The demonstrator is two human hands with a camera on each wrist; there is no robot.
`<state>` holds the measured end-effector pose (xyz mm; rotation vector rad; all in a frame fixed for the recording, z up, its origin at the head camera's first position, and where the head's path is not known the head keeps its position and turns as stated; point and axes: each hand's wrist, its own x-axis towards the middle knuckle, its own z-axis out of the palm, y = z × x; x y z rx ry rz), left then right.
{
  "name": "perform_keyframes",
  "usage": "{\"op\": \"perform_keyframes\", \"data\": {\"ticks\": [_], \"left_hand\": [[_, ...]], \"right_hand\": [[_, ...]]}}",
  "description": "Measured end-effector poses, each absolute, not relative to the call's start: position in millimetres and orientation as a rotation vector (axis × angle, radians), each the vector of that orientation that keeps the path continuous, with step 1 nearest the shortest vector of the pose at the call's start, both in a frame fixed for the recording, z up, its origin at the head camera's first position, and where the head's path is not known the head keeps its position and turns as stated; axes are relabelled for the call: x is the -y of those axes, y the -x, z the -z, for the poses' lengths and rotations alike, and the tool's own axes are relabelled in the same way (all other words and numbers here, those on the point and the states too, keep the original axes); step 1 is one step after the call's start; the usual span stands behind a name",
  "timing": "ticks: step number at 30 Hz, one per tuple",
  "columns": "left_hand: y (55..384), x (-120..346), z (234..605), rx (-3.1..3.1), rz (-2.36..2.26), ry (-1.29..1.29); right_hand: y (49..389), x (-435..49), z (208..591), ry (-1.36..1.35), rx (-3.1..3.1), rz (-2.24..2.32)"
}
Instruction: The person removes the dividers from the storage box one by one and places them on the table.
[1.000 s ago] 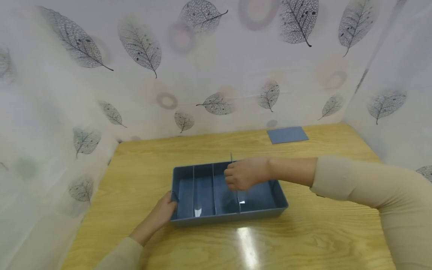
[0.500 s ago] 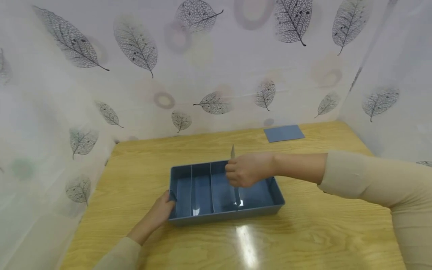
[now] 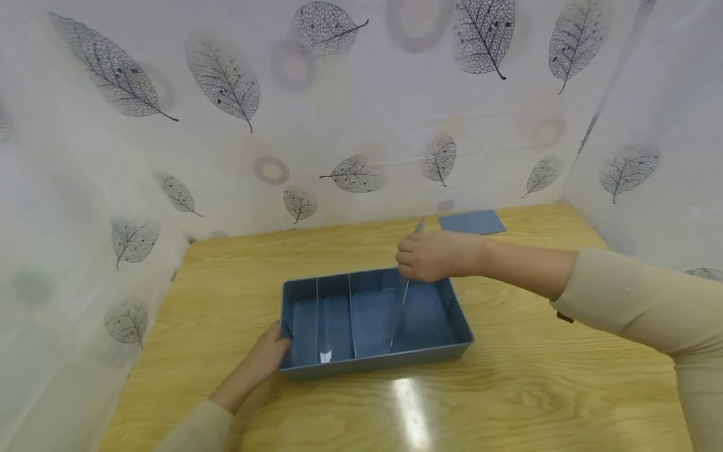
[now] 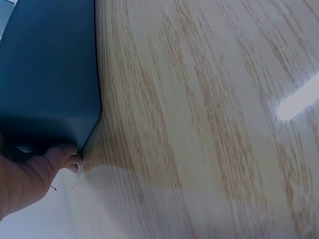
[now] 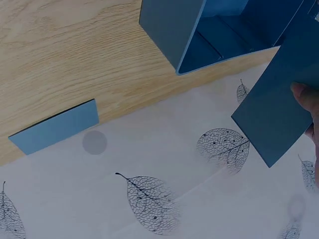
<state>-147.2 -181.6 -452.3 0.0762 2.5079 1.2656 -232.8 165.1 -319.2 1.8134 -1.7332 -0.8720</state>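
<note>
A long blue-grey drawer organizer box (image 3: 375, 361) rests on the table. My left hand (image 3: 268, 349) grips its left end wall; in the left wrist view the thumb (image 4: 61, 153) lies against the box near its corner. Over the right half, my right hand (image 3: 433, 256) pinches a flat blue-grey divider panel (image 5: 279, 112) by its far part. The divider tilts up toward the back, its lower end still inside the box near the front wall. Two other dividers stand across the left part of the box, forming narrow compartments.
A loose blue-grey panel (image 3: 473, 222) lies flat on the wooden table (image 3: 525, 389) near the back edge, behind my right hand. Leaf-patterned sheeting (image 3: 350, 125) hangs along the back and both sides of the table.
My right hand has risen and shifted toward the back right, pulling the divider's far end up out of the box, so it now slants. The left hand keeps its grip.
</note>
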Motion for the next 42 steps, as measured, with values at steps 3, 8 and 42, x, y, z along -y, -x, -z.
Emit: {"op": "perform_keyframes", "data": {"ticks": [3,8,42], "left_hand": [[146.5,182.3,451.1,-2.504,-1.263,-0.070],[145.4,183.3,451.2,-2.498,-1.256,-0.061],[146.3,180.0,452.5,-2.513,-1.264,-0.055]], "right_hand": [[236.3,-172.5,319.8,-1.796,1.799,0.930],[240.2,-185.4,323.9,-1.749,1.889,0.926],[276.4,-280.1,356.9,-1.299,2.339,0.559]]}}
